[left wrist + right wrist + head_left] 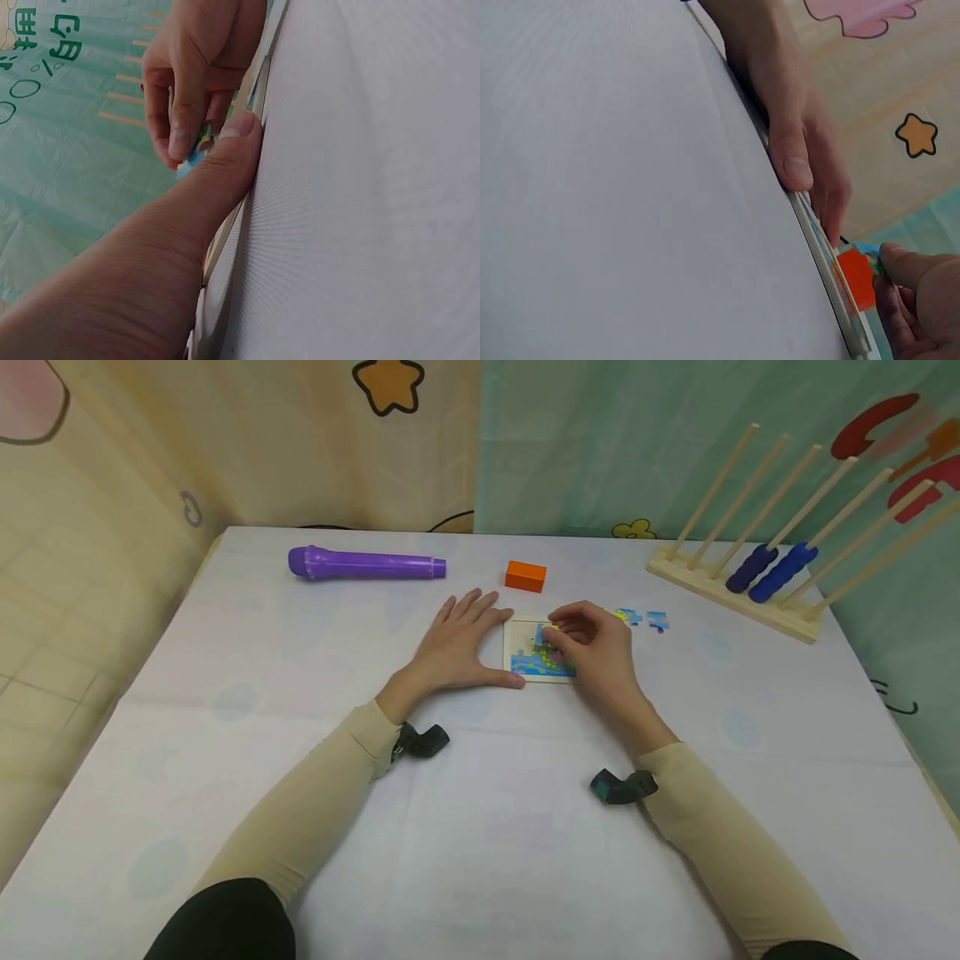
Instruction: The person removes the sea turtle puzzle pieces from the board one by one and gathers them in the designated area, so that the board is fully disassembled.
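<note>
Board (517, 637): it lies flat near the middle of the tabletop (480, 835); blue bits fill its near side, and its far left part looks pale and bare
Left hand (456, 653): it grips nothing; the fingers are spread out, and the thumb lies along the near edge of the board, which may help stop it sliding
Right hand (603, 647): it pinches a small piece (868, 248) between thumb and finger, just above the board
Piece: blue and green show past the fingertips; it looks tipped up, not pressed flat yet, and its full shape is hidden
Puzzle step: this looks like the middle of the job, with one piece getting fitted in next to the others
Next move: it seems to call for turning the piece until its bumps match the gap, then a soft push down; a crooked push could pop up the bits beside it
Loose pieces (657, 621): at least two lie past the right hand, so they seem left to do
</note>
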Action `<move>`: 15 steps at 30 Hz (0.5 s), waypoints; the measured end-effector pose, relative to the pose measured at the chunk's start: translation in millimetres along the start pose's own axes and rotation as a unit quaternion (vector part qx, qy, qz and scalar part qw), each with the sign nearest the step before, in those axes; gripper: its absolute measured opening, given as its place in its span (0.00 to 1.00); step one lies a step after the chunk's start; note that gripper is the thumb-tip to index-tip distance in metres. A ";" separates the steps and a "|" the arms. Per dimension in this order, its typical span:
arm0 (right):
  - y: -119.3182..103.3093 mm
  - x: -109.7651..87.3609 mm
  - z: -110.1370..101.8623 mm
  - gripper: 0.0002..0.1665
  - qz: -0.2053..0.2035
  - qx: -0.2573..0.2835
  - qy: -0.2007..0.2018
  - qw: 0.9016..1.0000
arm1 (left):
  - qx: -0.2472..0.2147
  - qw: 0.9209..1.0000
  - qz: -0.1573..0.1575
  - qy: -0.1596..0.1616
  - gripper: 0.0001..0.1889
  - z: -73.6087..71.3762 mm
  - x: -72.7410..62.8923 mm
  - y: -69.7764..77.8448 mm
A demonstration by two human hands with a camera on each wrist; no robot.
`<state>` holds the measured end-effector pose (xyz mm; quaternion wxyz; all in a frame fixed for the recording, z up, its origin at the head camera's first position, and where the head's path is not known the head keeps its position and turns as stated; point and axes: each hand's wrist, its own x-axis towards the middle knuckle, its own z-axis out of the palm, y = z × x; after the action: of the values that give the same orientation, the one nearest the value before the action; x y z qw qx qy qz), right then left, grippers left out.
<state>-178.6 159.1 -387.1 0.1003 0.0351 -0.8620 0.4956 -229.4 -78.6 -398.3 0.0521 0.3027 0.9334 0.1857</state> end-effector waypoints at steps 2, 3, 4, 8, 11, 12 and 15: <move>4.5 -1.0 -10.1 0.16 0.010 -0.006 0.017 1.000 | -0.002 1.000 -0.001 -0.002 0.59 -0.4 0.0 0.4; 7.3 -1.5 -15.1 0.16 0.015 -0.011 0.025 1.000 | -0.002 1.000 -0.002 -0.004 0.59 -0.5 0.0 0.6; 10.2 -2.0 -20.1 0.16 0.019 -0.017 0.033 0.999 | -0.002 1.000 -0.002 -0.005 0.59 -0.8 -0.1 0.7; 22.1 -3.1 -37.1 0.17 0.022 -0.035 0.059 0.997 | -0.004 1.000 -0.004 -0.007 0.59 -0.9 -1.0 0.4; 28.5 -4.1 -44.7 0.16 0.023 -0.048 0.077 0.996 | -0.006 1.000 -0.003 -0.007 0.59 -0.3 -1.2 0.0; 30.4 -4.3 -46.4 0.15 0.022 -0.051 0.081 0.995 | -0.006 1.000 -0.003 -0.006 0.59 -0.2 -1.1 0.1; 34.8 -4.5 -50.3 0.15 0.016 -0.061 0.086 0.994 | -0.007 1.000 -0.003 -0.007 0.59 -0.7 -0.9 1.1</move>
<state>-172.8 219.9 -393.0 0.1674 -0.0278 -0.8792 0.4453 -228.2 -78.6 -397.3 0.0614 0.3010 0.9324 0.1902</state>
